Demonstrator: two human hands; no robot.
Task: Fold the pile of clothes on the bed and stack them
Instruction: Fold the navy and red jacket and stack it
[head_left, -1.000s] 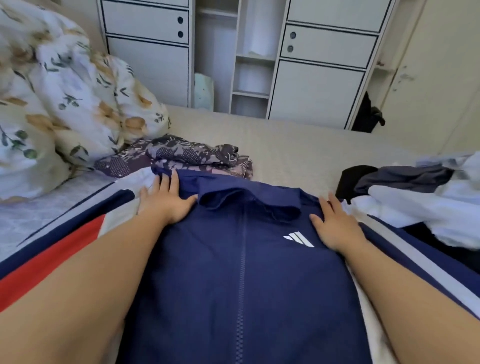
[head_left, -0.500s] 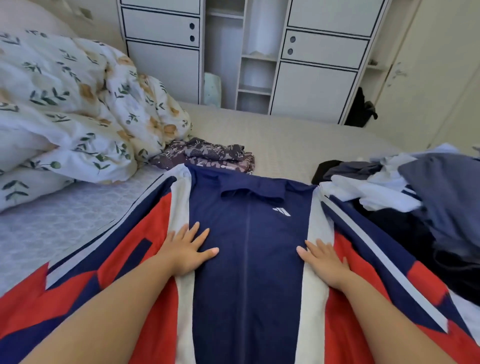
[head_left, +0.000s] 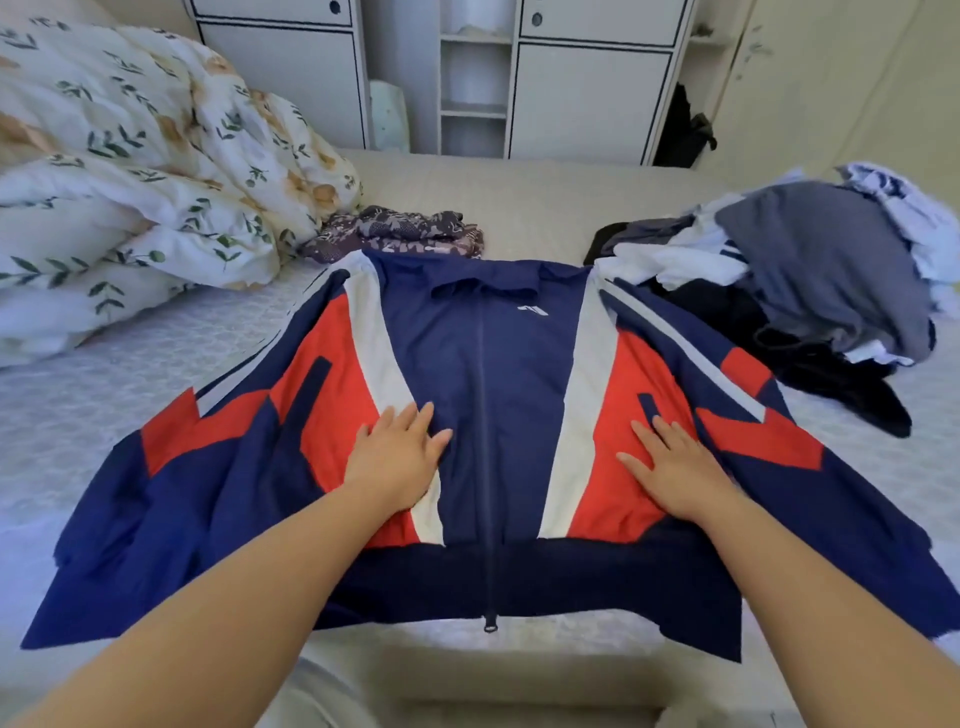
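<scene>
A navy, red and white zip jacket (head_left: 483, 374) lies face up and spread flat on the bed (head_left: 519, 208), sleeves out to both sides. My left hand (head_left: 397, 454) presses flat on its left front panel, fingers straight. My right hand (head_left: 670, 465) presses flat on the right red panel, also with straight fingers. A heap of unfolded clothes (head_left: 810, 270), grey, white and black, sits at the right of the bed. A folded purple patterned garment (head_left: 400, 236) lies just beyond the jacket's collar.
A bunched floral duvet (head_left: 135, 171) fills the left side of the bed. White cabinets and open shelves (head_left: 472, 78) stand beyond the bed's far edge. The near bed edge runs below the jacket's hem.
Both hands have slid down the jacket from the collar to its lower front, smoothing it. The view has pulled back, showing the whole jacket and both sleeves.
</scene>
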